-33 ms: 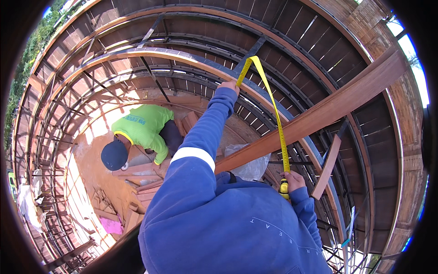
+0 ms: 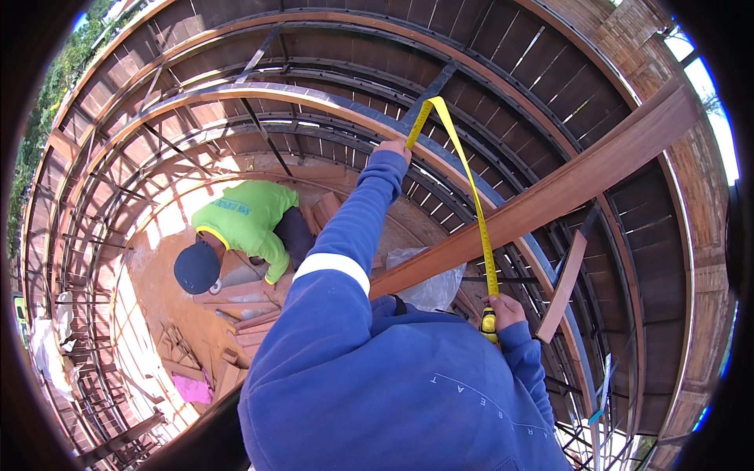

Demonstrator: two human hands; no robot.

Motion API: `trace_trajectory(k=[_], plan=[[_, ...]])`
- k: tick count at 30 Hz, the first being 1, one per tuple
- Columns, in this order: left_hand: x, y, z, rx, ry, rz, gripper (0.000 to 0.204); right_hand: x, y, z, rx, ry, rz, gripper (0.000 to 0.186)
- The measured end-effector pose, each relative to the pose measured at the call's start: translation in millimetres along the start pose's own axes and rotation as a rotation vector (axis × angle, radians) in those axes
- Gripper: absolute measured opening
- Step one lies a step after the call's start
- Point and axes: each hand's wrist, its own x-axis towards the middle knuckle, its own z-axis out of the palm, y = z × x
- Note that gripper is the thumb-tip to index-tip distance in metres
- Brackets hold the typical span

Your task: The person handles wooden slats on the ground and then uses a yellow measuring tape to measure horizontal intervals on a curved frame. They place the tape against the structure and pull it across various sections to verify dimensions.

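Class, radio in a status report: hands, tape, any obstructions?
Left hand gripping yellow tape; right hand holding its case. Tape sharply bent between hands. Wooden plank crosses behind tape.

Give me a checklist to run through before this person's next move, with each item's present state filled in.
1. Left hand gripping the yellow tape blade: ok.
2. Right hand holding the tape case: ok.
3. Blade straight between the two hands: not ok, it bends over sharply near the left hand.
4. Blade clear of the long wooden board: cannot tell, it crosses in front of it in this view.
5. Co-worker in the green shirt apart from the tape: ok, bent down off to the left.
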Motion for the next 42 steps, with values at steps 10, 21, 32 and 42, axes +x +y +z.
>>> trace_trajectory(k=[10,21,32,42], plan=[[-3.5,12.6,2.7,0.006,-0.046,0.036,0.031,-5.9,28.8,-2.8,-0.012,0.049,0.014,0.025],[-90.3,67.5,-36.1,-0.549,0.292,0.285,0.020,-104.7,46.0,-42.8,-0.176,0.361,-0.061,0.028],[-129.7,76.5,21.0,-0.376,-0.021,0.550,0.024,-157.5,124.2,-77.6,-0.215,0.503,-0.115,0.027],[-198.3,171.2,-66.2,-0.483,0.414,0.624,0.022,-161.9,115.4,-121.0,-0.082,0.347,-0.189,0.019]])
